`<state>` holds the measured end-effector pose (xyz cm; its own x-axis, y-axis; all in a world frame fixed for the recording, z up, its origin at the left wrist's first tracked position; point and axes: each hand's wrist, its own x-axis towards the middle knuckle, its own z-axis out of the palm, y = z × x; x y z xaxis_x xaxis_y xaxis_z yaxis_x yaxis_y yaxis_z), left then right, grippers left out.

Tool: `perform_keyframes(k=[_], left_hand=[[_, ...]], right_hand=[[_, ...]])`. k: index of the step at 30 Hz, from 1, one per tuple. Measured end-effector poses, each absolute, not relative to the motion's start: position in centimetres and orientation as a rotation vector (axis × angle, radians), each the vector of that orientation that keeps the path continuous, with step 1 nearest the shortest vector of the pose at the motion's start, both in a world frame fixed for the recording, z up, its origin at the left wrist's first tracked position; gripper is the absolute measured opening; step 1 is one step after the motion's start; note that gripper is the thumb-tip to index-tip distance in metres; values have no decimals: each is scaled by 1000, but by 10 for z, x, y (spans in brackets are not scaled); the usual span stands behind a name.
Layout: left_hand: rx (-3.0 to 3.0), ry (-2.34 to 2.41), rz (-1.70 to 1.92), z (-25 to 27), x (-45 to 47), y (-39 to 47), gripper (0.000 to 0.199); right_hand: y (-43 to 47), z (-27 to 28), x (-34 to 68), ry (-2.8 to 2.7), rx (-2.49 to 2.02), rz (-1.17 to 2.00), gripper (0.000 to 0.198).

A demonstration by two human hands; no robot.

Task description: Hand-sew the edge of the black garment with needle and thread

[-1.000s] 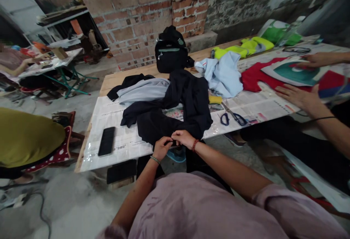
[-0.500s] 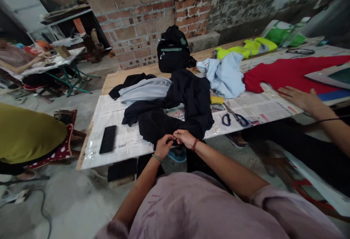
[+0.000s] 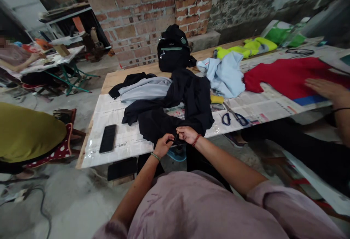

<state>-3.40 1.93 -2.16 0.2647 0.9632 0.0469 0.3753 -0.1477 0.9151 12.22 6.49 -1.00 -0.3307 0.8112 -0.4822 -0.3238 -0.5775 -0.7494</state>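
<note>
A black garment [image 3: 195,100] with a grey part lies bunched on the newspaper-covered table [image 3: 131,142], its near edge reaching the table's front. At that edge my left hand [image 3: 163,145] is closed in a pinch on the dark cloth. My right hand [image 3: 187,134], just to the right and slightly higher, pinches too, with a bit of dark material between its fingertips. Whether a needle or thread is in the fingers is too small to tell. Scissors [image 3: 235,117] with dark blue handles lie to the right of the garment.
A phone [image 3: 108,138] lies at the left. A black backpack [image 3: 174,51] stands at the back, near a light blue cloth [image 3: 224,75] and a yellow-green vest [image 3: 246,49]. At the right, a co-worker's hand [image 3: 325,87] rests on a red garment [image 3: 284,75].
My right hand has lifted slightly up and away from my left, opening a small gap between them. The co-worker's hand has moved right across the red garment.
</note>
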Motion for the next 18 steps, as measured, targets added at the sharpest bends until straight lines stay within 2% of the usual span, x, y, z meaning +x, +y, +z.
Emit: perform_keyframes(k=[11,18], left_hand=[[1648,1283,879,-25,-37,21,28],[1643,1312,890,-24,-37,21,28]], right_hand=[[69,25,132,-909,-929,1877,5],[97,66,154,-937,-956,1658,6]])
